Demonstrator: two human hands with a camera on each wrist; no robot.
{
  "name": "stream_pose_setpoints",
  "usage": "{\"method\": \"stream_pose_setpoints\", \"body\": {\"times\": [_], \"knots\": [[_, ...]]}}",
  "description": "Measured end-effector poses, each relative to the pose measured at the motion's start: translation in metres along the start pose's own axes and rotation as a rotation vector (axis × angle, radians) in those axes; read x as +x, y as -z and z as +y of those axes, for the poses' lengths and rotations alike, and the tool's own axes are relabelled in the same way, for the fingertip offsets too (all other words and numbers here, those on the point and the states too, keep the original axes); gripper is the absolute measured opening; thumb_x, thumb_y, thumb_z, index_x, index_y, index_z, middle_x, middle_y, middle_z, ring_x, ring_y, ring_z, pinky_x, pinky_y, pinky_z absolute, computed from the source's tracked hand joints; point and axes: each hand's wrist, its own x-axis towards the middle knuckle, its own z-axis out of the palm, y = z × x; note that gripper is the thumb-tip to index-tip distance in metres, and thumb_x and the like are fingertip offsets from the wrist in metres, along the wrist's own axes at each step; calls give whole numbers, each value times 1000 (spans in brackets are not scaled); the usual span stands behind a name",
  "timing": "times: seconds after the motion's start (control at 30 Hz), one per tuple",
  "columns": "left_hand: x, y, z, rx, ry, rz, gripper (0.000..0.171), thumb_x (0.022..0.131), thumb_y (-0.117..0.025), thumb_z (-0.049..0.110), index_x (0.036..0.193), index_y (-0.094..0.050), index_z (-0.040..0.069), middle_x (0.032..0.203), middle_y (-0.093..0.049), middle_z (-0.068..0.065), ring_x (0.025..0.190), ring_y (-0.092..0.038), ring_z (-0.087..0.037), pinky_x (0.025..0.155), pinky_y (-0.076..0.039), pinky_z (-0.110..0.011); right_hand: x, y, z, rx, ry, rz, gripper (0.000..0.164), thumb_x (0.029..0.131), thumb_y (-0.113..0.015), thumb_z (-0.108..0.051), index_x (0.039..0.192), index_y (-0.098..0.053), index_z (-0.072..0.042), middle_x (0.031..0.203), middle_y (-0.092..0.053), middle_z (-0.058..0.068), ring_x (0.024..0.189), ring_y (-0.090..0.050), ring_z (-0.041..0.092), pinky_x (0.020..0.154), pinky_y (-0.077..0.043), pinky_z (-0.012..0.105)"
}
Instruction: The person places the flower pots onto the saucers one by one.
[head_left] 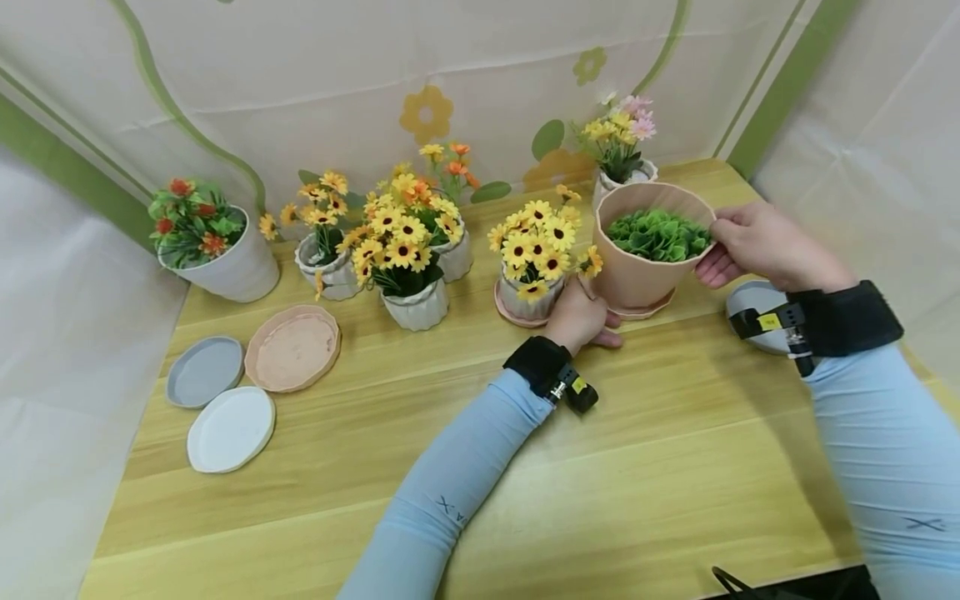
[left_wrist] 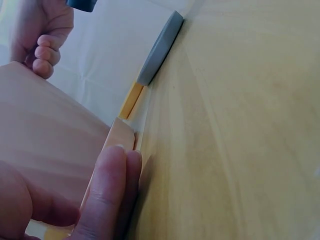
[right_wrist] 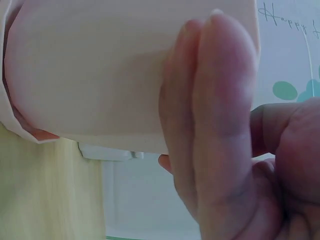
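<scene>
A large peach flower pot (head_left: 633, 271) with green leafy foliage (head_left: 660, 235) inside stands in a matching saucer (head_left: 651, 309) at the right of the table. My right hand (head_left: 765, 246) pinches the pot's rim on its right side, fingers against the outer wall (right_wrist: 100, 75). Low at the pot's left, my left hand (head_left: 581, 317) grips the saucer's edge (left_wrist: 120, 134) between thumb and fingers. Just left of that hand, a small white pot of yellow daisies (head_left: 536, 250) sits on a pink saucer (head_left: 517, 315).
Behind the peach pot is a pot of pink and yellow flowers (head_left: 618, 142). A grey saucer (head_left: 761, 312) lies under my right wrist. Several potted flowers, including a red-flowered one (head_left: 240, 258), line the back left. Grey (head_left: 204, 372), pink (head_left: 292, 348) and white saucers (head_left: 231, 429) lie at left.
</scene>
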Motion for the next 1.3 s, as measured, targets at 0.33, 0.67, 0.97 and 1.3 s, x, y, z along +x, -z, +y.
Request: {"method": "stream_pose_setpoints", "body": {"times": [0.33,0.67,0.97,1.3], "knots": [[2,1,-1,-9,22,0,35,104,-44,2,139,-45,6,84,-64,-18,58,-68,-35,55,-60,-38,2,-6,-1,-2,-1,-6,47,109,-25,-22,124,-45,17,77,-68,16,65,-69,23,62,-60,41],[2,0,-1,-27,16,0,37,104,-44,2,141,-43,9,84,-64,-19,57,-67,-34,54,-60,-39,1,-8,3,42,-11,32,42,108,-27,-22,121,-46,13,76,-69,13,65,-70,21,61,-61,39],[0,0,-1,-50,15,-11,35,104,-44,2,139,-45,7,84,-63,-20,52,-64,-30,54,-60,-39,0,-6,10,75,-14,31,50,109,-29,-30,134,-39,12,81,-70,12,69,-71,23,65,-61,38],[0,0,-2,-55,6,-17,35,104,-43,1,139,-45,5,81,-62,-20,51,-64,-30,54,-60,-39,-8,11,14,35,-19,31,70,105,-39,-46,142,-35,12,81,-70,11,71,-70,24,64,-61,36]]}}
